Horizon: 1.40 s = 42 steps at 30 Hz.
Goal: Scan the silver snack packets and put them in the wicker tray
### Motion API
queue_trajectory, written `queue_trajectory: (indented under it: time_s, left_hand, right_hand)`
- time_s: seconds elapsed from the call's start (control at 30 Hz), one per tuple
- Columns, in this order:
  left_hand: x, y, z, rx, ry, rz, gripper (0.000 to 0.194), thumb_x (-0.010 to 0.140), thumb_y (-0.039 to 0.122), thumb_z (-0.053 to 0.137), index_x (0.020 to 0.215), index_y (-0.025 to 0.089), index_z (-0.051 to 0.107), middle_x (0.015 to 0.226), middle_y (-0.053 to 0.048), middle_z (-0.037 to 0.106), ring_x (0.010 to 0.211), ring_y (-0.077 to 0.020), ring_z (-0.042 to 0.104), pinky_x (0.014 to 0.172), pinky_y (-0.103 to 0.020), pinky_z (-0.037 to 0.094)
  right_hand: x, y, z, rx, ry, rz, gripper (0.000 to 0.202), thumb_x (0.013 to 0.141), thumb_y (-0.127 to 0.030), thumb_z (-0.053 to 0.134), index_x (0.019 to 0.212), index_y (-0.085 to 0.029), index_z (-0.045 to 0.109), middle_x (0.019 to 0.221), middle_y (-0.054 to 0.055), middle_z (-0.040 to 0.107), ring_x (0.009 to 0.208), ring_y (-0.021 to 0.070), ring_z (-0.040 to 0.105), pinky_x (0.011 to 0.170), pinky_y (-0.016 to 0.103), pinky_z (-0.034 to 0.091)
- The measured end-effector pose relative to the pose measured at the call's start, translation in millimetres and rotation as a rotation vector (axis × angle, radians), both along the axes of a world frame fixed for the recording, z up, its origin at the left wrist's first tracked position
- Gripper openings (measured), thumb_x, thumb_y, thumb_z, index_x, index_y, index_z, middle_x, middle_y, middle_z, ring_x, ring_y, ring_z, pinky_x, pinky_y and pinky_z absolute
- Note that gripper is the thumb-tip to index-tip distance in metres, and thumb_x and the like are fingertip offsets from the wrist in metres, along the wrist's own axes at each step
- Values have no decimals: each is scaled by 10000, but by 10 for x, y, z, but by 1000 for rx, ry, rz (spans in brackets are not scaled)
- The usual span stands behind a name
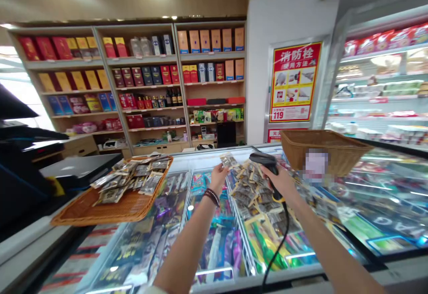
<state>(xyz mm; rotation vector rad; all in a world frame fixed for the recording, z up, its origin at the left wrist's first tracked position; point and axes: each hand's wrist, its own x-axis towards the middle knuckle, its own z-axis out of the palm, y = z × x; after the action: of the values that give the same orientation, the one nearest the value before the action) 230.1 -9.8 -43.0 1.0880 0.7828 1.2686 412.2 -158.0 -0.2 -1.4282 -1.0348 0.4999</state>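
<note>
Between the fingers of my left hand (pixel 219 175) is a small snack packet (pixel 228 159), held up over the freezer's glass top. My right hand (pixel 278 181) is wrapped round the handle of a black barcode scanner (pixel 265 158), whose cable hangs down toward me. Below the scanner lies a heap of similar small packets (pixel 250 189). To the left, an orange-brown wicker tray (pixel 130 209) carries a pile of more packets (pixel 133 178).
A brown wicker basket (pixel 347 153) with a blurred label stands at the right on the freezer. Under the glass (pixel 160 236) lie colourful packaged goods. Shelves of boxes (pixel 143 75) line the back wall; a grey device (pixel 82 169) sits at left.
</note>
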Motion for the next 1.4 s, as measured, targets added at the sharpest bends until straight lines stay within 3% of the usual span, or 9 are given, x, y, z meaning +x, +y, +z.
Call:
queue_trajectory:
  time_s: [0.17,0.23,0.33,0.43,0.6,0.83,0.97,1.1,1.4]
  left_hand:
    - [724,-181,212,160,137,-347,209,876,328,734,904,121,750,904,-105,764,865,-181,710,918,-332,544]
    - [824,-255,209,320,308,-403,218,888,329,699,890,123,771,920,-105,770,896,-205,703,950,-361,533]
    - [720,-311,106,498,459,-334,202,879,269,665,957,141,800,1005,-104,782,951,-227,699,969,-366,519]
    - [316,-276,-52,483,483,-227,207,856,237,661,979,169,812,1030,-97,789,910,-225,710,912,-347,537]
    - [-796,-124,-182,433,553,69,186,835,204,659,917,182,825,858,-81,785,763,-217,687,808,-326,540]
    - [-2425,-7,33,462,816,544,227,839,136,616,970,158,800,1035,-123,769,967,-240,687,951,-354,517]
    - [-3101,62,155,325,1043,701,276,845,146,626,1090,126,751,1186,-171,731,1119,-269,665,1039,-369,471]
    - [-3397,182,122,118,1098,691,273,809,183,709,1075,125,704,1233,-221,718,1199,-304,659,1048,-365,449]
    - [-3386,400,-103,-68,1079,655,377,668,200,854,981,165,646,1051,-181,775,1110,-297,708,959,-341,479]
  right_hand:
    - [362,-237,-115,4,-45,-110,407,750,-609,704,694,-242,536,531,2,631,336,134,499,354,269,393]
    - [409,-294,-148,-1,-55,-122,406,755,-611,697,688,-245,532,513,1,624,331,137,495,359,273,393]
    - [350,-333,-156,-23,-90,-125,407,770,-615,673,669,-251,525,448,-12,572,332,146,497,378,276,407]
    - [152,-285,-153,-36,-95,-93,403,773,-621,662,682,-249,534,463,-9,581,346,152,516,380,275,398]
    - [-387,29,-218,-4,-91,44,412,751,-624,685,705,-239,548,549,17,647,350,144,516,386,283,396]
    - [-1389,553,-340,17,-73,326,465,749,-684,672,709,-239,545,461,-19,575,344,143,497,399,279,404]
    - [-1857,701,-388,32,-41,411,505,735,-724,671,716,-233,553,502,-6,603,343,139,498,389,277,387]
    - [-2076,759,-468,39,-63,437,508,768,-730,651,699,-237,553,465,-8,576,363,161,524,411,286,392]
    - [-2114,778,-733,-46,-209,388,424,815,-665,575,731,-250,579,463,-2,592,400,202,564,462,311,414]
